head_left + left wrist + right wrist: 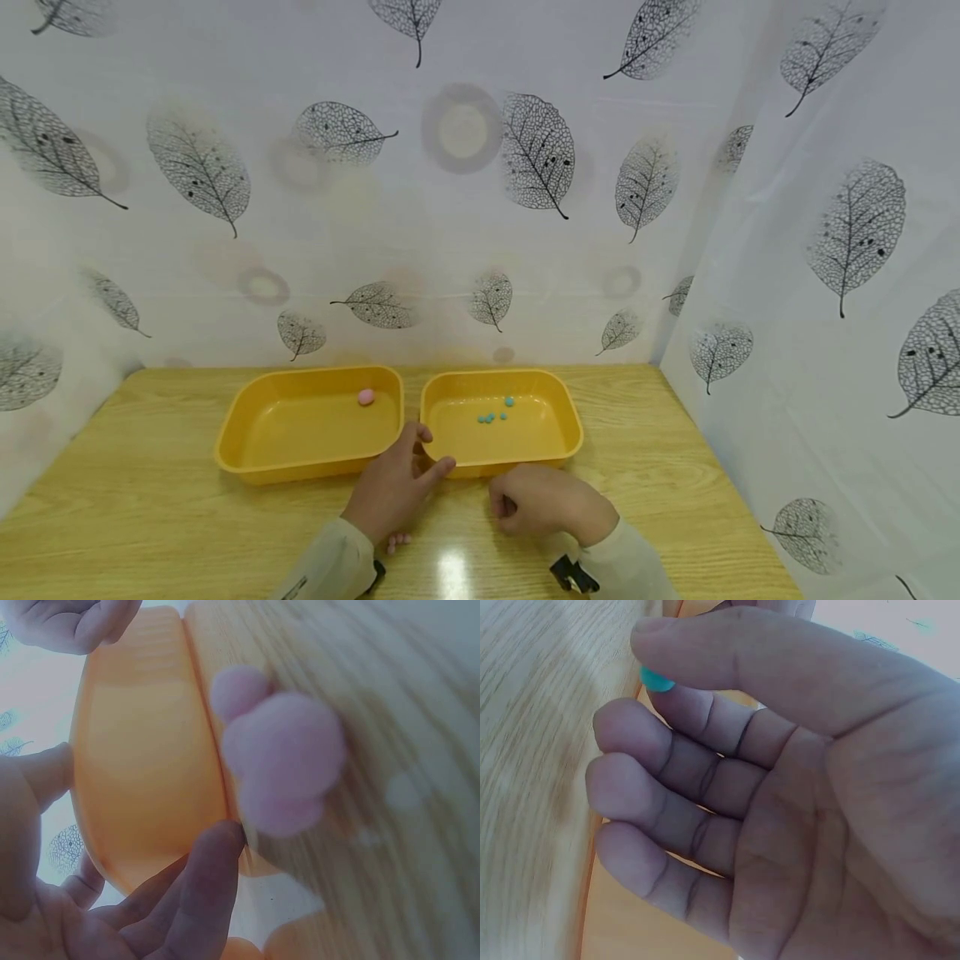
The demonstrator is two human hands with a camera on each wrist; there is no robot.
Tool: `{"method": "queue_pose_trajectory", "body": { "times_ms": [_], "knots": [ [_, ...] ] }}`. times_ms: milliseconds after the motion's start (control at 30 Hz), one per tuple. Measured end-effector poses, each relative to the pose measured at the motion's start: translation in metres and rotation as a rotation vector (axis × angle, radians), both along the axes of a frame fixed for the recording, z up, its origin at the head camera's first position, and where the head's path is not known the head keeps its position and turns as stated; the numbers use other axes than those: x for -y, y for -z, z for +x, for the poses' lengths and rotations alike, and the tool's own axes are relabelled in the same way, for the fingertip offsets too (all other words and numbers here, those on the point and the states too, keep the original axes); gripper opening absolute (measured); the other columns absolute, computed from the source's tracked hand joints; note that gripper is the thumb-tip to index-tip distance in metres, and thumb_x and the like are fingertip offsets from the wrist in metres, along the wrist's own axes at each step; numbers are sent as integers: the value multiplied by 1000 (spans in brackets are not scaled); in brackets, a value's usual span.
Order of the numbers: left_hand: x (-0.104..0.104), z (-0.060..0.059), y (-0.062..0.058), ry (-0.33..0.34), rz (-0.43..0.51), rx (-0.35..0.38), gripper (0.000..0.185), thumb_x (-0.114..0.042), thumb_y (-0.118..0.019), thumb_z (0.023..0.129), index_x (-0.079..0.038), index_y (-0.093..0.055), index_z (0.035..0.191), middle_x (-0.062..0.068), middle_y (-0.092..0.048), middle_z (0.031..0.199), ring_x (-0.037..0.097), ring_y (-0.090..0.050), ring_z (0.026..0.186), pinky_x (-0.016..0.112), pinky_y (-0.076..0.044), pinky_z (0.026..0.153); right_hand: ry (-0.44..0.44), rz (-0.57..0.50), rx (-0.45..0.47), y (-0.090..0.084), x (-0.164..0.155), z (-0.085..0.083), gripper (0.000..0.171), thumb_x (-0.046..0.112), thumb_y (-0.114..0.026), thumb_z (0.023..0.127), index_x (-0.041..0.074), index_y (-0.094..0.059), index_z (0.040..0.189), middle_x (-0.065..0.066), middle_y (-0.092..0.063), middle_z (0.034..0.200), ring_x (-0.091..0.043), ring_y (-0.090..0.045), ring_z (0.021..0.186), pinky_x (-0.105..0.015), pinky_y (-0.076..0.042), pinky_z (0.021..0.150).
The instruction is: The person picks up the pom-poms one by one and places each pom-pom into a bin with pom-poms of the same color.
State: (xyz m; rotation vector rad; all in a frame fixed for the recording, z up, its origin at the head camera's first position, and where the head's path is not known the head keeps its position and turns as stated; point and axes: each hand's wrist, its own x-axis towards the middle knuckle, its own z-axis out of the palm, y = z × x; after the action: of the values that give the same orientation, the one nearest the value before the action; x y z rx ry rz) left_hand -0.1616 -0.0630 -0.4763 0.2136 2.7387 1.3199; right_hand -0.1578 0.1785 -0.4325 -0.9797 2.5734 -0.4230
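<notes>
Right hand pinches a teal bead near the right tray's front rim; left hand, fingers loose, holds nothing between the trays.

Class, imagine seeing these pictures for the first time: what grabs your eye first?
Two yellow plastic trays sit side by side on the wooden table, one holding a pink pompom, the other small teal beads. In front, the right hand pinches a teal bead.

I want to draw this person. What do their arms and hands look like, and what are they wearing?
Both hands are bare, no gloves or rings showing. The left hand and right hand come out of pale cream long sleeves. A small black device sits at the right wrist, and a dark strap edge shows by the left cuff.
</notes>
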Motion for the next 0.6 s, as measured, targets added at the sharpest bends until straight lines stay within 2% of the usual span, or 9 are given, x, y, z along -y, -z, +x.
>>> {"method": "queue_pose_trajectory", "body": {
  "times_ms": [200,433,600],
  "knots": [
    [0,0,0,-3,-2,-3,55,-60,-68,94,-19,-51,126,-3,-64,96,16,-54,67,34,-44,60,-4,3,-4,0,0,0,20,9,-76,88,22,-64,78,19,-52,71,3,-46,63,-16,-43,62],
    [0,-1,1,-1,-9,-6,55,-59,-68,94,-19,-51,127,-2,-62,89,16,-53,65,33,-43,58,-11,-1,2,1,0,-1,21,9,-75,90,22,-64,79,18,-52,71,3,-46,63,-16,-43,62],
    [0,0,1,0,-6,-9,55,-59,-68,94,-18,-51,127,-2,-62,89,15,-52,64,33,-43,58,-41,-73,23,-4,-2,-2,20,7,-73,92,21,-64,81,17,-52,73,3,-46,64,-17,-43,62]
  ]
}}
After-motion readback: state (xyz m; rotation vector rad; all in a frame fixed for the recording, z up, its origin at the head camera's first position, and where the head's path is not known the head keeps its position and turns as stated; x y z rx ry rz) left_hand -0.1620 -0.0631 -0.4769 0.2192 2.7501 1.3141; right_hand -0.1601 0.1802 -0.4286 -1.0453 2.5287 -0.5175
